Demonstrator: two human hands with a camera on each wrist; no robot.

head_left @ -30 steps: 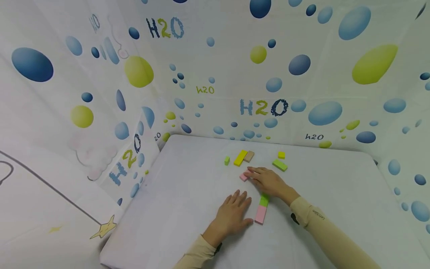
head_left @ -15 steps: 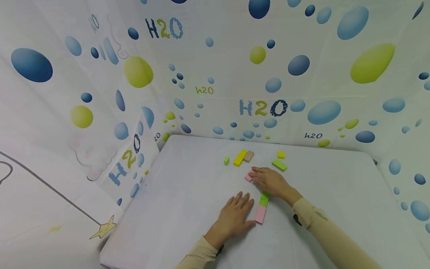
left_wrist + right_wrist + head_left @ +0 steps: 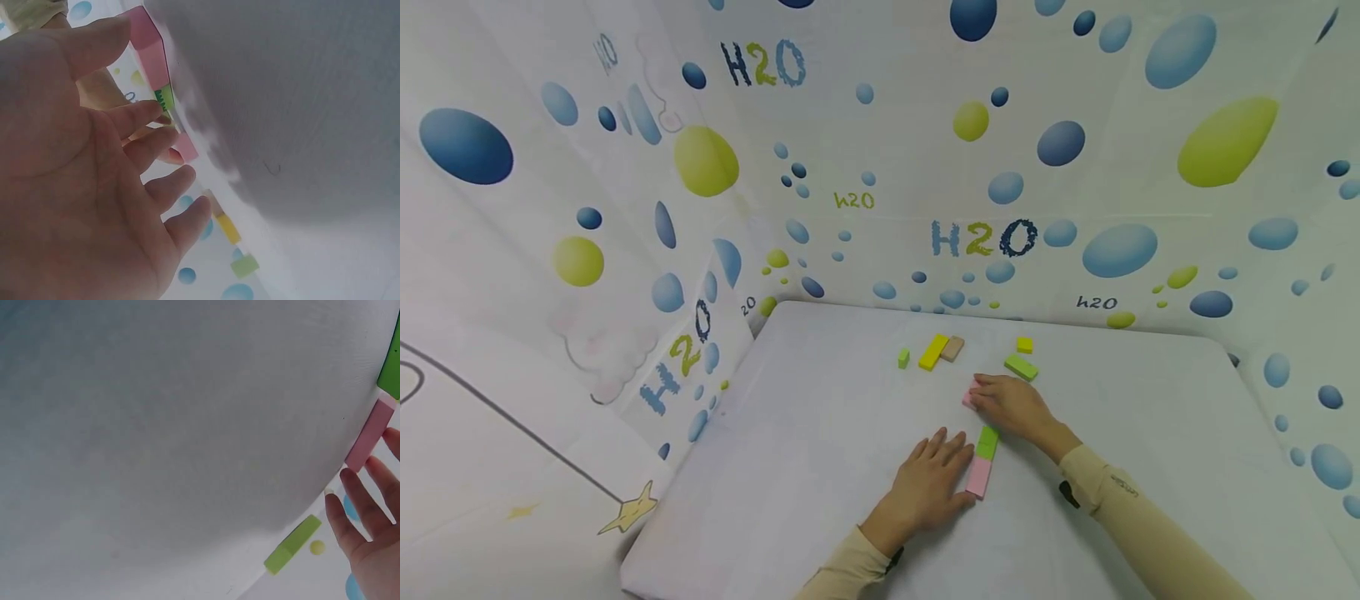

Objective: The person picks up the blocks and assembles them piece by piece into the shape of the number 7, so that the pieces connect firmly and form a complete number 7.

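In the head view a light green block (image 3: 988, 442) and a pink block (image 3: 978, 477) lie end to end in a line on the white table. My left hand (image 3: 925, 492) is spread flat beside them, its thumb at the pink block's near end and its fingertips close to the green one. In the left wrist view the thumb touches that pink block (image 3: 149, 50). Beyond the line, my right hand (image 3: 1011, 404) holds a second pink block (image 3: 971, 395) by its fingertips, low at the table. In the right wrist view this block (image 3: 371, 433) shows against the fingers, near the green block's end.
Toward the back of the table (image 3: 820, 400) lie a small green block (image 3: 903, 358), a yellow block (image 3: 933, 352) against a tan block (image 3: 952, 349), a yellow square block (image 3: 1025, 345) and a longer green block (image 3: 1021, 367). A printed cloth wall stands behind.
My right hand has slid the second pink block rightward, closer to the line's far end. My left hand has shifted slightly right, against the line of blocks.
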